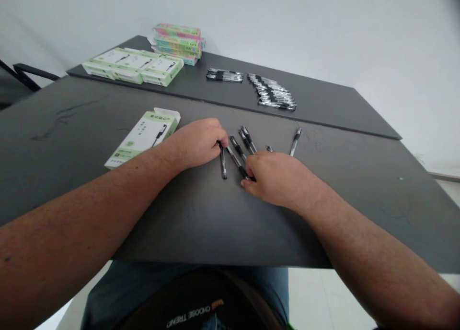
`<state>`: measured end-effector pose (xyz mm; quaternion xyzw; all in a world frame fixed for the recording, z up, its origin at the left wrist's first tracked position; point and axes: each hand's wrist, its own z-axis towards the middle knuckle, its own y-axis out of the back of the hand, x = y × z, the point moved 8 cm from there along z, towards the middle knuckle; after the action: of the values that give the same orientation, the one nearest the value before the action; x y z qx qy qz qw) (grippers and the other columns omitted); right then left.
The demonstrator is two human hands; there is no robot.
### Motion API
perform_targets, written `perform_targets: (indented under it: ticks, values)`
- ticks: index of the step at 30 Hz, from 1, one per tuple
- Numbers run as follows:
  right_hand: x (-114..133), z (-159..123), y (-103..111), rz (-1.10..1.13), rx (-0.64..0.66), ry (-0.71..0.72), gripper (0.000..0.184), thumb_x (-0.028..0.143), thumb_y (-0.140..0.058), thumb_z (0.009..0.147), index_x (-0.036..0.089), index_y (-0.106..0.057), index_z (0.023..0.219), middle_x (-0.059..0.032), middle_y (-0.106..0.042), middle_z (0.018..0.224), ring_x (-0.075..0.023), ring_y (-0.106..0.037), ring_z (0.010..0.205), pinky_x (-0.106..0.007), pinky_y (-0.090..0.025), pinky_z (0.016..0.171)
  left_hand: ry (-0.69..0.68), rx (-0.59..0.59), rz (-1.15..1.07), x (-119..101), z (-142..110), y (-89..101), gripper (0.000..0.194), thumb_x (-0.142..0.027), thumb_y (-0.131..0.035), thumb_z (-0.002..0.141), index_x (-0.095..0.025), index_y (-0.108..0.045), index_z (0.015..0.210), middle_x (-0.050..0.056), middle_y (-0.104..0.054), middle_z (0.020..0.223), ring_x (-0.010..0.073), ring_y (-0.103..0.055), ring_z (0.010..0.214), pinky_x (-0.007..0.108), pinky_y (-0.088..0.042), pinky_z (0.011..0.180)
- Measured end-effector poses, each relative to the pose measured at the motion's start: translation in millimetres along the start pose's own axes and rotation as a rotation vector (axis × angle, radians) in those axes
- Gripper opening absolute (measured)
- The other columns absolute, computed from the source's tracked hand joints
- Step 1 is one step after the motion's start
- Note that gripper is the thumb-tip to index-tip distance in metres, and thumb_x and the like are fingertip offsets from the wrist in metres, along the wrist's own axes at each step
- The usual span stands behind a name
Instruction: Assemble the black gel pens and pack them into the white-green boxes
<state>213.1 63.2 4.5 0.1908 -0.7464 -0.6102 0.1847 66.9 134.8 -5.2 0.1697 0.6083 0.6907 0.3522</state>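
Observation:
My left hand (199, 143) is closed on the upper end of a clear-barrelled pen (223, 164) that points toward me. Just to the right, my right hand (275, 176) pinches the black grip end of another pen (236, 160), which slants up toward my left fingers. Beyond and partly under my right hand lie several more loose pens (247, 139) with black caps. A single pen (295, 141) rests apart from them, farther right. Left of my left hand, a white and green pen box (142, 137) lies flat with its end flap raised.
On the raised back section of the dark table (334, 104) stand several white and green boxes (124, 61) side by side. Behind them is a stack of colourful boxes (178, 42). A small bundle of pens (224, 76) and a fanned row of pens (271, 91) lie to the right.

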Motion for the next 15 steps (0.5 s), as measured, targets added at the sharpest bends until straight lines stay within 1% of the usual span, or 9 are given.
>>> perform_targets:
  ticks: [3,5,7,8,10,12,13,14,15]
  values:
    - [-14.3,2.0,5.2,-0.039,-0.034,-0.064,0.015,0.025,-0.067,0.097,0.019,-0.080,0.100,-0.0187,-0.083,0.107,-0.0345,-0.079,0.093,-0.043,-0.057,0.077,0.016,0.016,0.004,3.2,0.0,-1.6,0.029,-0.015,-0.060,0.091,-0.019,-0.087,0.102,0.010,-0.078,0.106,0.0263,-0.075,0.106,0.038,-0.059,0.101]
    - [-29.0,2.3,17.0,-0.022,-0.120,-0.122,0.016,0.022,-0.066,0.095,0.018,-0.079,0.104,-0.0192,-0.083,0.109,-0.0335,-0.078,0.094,-0.042,-0.056,0.079,0.020,0.015,0.004,4.9,-0.3,-2.0,0.028,-0.016,-0.061,0.091,-0.019,-0.087,0.099,0.010,-0.078,0.105,0.0260,-0.075,0.105,0.037,-0.059,0.100]
    - [-47.4,0.6,33.1,0.056,-0.248,-0.196,0.016,0.023,-0.067,0.095,0.018,-0.078,0.106,-0.0155,-0.082,0.102,-0.0306,-0.076,0.091,-0.041,-0.055,0.080,0.024,0.012,0.006,6.1,-0.4,-2.0,0.027,-0.017,-0.061,0.091,-0.019,-0.087,0.098,0.009,-0.078,0.104,0.0260,-0.075,0.104,0.038,-0.059,0.099]
    - [-56.6,-0.8,40.8,0.129,-0.318,-0.222,0.014,0.024,-0.069,0.096,0.019,-0.078,0.105,-0.0126,-0.081,0.096,-0.0287,-0.075,0.088,-0.039,-0.055,0.079,0.028,0.015,0.008,6.6,-0.2,-2.4,0.027,-0.017,-0.062,0.091,-0.019,-0.087,0.098,0.009,-0.078,0.104,0.0261,-0.075,0.104,0.038,-0.059,0.099]
    - [-72.9,-3.3,51.9,0.346,-0.452,-0.231,0.014,0.030,-0.072,0.097,0.021,-0.079,0.106,-0.0071,-0.078,0.088,-0.0248,-0.071,0.081,-0.037,-0.054,0.076,0.047,0.032,0.018,8.2,0.4,-3.7,0.027,-0.017,-0.062,0.091,-0.019,-0.088,0.099,0.009,-0.078,0.104,0.0263,-0.075,0.105,0.038,-0.059,0.099]
    - [-86.8,-4.1,53.7,0.622,-0.551,-0.214,0.020,0.040,-0.070,0.101,0.023,-0.078,0.108,-0.0041,-0.075,0.084,-0.0212,-0.067,0.073,-0.034,-0.053,0.069,0.081,0.047,0.028,10.6,1.0,-4.6,0.028,-0.017,-0.062,0.091,-0.020,-0.088,0.100,0.009,-0.078,0.104,0.0261,-0.076,0.104,0.038,-0.059,0.098]
    - [-92.3,-2.7,49.7,0.753,-0.564,-0.212,0.024,0.045,-0.069,0.103,0.023,-0.077,0.109,-0.0032,-0.073,0.082,-0.0197,-0.065,0.069,-0.033,-0.052,0.065,0.095,0.051,0.030,11.4,1.1,-4.6,0.028,-0.016,-0.062,0.091,-0.020,-0.088,0.100,0.009,-0.078,0.105,0.0259,-0.076,0.104,0.038,-0.059,0.097]
    - [-95.4,0.2,43.1,0.861,-0.547,-0.211,0.027,0.049,-0.067,0.104,0.024,-0.076,0.108,-0.0023,-0.071,0.080,-0.0183,-0.063,0.066,-0.031,-0.049,0.061,0.103,0.050,0.030,11.8,1.0,-4.3,0.028,-0.016,-0.062,0.091,-0.020,-0.088,0.100,0.009,-0.078,0.105,0.0258,-0.076,0.104,0.038,-0.059,0.097]
    - [-95.4,4.5,34.8,0.934,-0.500,-0.204,0.029,0.051,-0.067,0.104,0.024,-0.076,0.106,-0.0015,-0.070,0.079,-0.0171,-0.061,0.063,-0.030,-0.047,0.058,0.101,0.047,0.027,11.2,0.9,-3.8,0.028,-0.016,-0.062,0.091,-0.020,-0.088,0.100,0.009,-0.078,0.105,0.0257,-0.076,0.104,0.038,-0.059,0.098]
